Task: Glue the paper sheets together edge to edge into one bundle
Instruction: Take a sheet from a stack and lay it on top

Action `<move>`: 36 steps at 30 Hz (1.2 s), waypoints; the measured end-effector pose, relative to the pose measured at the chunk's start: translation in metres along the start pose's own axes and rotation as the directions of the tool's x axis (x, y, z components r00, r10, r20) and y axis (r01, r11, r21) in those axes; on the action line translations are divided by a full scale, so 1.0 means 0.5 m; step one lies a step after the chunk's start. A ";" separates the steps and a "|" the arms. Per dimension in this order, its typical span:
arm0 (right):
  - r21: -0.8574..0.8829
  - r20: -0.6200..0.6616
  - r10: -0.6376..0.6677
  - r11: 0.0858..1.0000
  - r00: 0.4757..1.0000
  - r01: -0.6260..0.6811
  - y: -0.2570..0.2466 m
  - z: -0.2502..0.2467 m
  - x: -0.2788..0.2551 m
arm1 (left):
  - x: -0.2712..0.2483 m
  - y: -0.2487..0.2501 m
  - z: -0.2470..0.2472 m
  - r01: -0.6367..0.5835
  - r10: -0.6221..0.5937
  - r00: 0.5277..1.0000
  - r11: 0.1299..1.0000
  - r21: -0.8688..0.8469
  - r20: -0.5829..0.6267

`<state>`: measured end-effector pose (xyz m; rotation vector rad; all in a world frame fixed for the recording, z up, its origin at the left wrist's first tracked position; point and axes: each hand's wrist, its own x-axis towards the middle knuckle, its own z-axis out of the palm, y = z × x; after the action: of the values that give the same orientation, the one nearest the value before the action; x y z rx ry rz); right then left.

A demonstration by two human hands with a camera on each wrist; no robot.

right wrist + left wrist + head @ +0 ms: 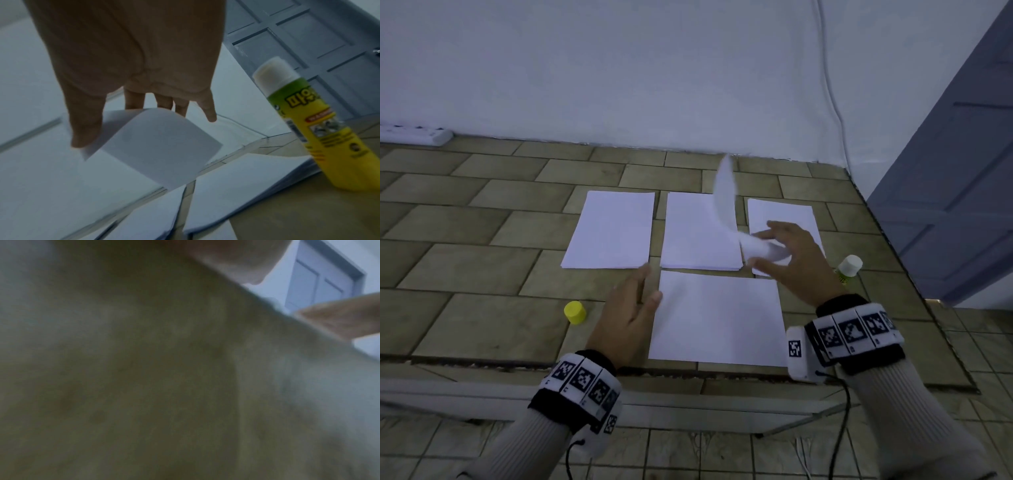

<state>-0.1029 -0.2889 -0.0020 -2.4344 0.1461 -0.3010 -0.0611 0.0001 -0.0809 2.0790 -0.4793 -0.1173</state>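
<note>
Paper sheet (726, 202) pinched in right grip (787, 253)

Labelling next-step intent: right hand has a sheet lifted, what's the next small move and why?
Probably lower the curled sheet, pinched by the right hand, onto the near sheet, which the left hand touches at its edge; the uncapped glue stick stands idle.

Head view high above both hands, facing forward and down, left wrist view blurred against the floor tiles (144, 369), right wrist view close along the right hand (127, 61), sharing the glue stick (312, 123) beside its pinched sheet (156, 146) with the head view.
</note>
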 end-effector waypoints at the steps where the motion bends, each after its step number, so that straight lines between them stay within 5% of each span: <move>1: 0.023 0.037 -0.020 1.000 0.999 0.019 -0.002 0.002 -0.017 | 0.001 0.015 -0.003 0.001 -0.002 1.000 0.998 -0.059 -0.022; 4: 0.071 0.128 -0.075 0.995 0.989 0.067 0.000 0.015 -0.061 | 0.019 0.041 -0.010 0.073 -0.084 0.996 0.954 -0.291 -0.026; 9: 0.063 0.166 -0.135 0.990 0.977 0.126 0.031 0.039 -0.103 | 0.056 0.079 -0.025 0.279 -0.270 0.957 0.742 -0.610 0.109; 15: 0.056 0.197 -0.069 0.997 0.978 0.059 0.052 0.035 -0.116 | 0.043 0.052 -0.029 0.270 -0.196 0.961 0.815 -0.513 0.195; 21: 0.444 0.298 0.068 0.873 0.952 -0.201 0.060 0.004 -0.110 | 0.042 0.045 -0.020 0.206 -0.107 0.971 0.826 -0.524 0.212; 26: 0.534 0.299 0.125 0.799 0.946 -0.275 0.057 -0.021 -0.107 | 0.045 0.036 -0.017 0.200 -0.120 0.973 0.860 -0.470 0.195; 32: 0.253 0.210 0.205 0.933 0.956 -0.256 0.067 -0.006 -0.114 | 0.034 0.032 -0.014 0.179 -0.109 0.960 0.947 -0.268 0.256; 36: 0.080 0.107 0.207 0.973 0.972 -0.216 0.057 0.026 -0.135 | 0.030 0.039 -0.012 0.055 -0.058 0.983 0.998 0.018 0.177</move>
<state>-0.1658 -0.2908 -0.0420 -2.3130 0.3394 -0.0902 -0.0515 -0.0096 -0.0599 2.1053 -0.5297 -0.3362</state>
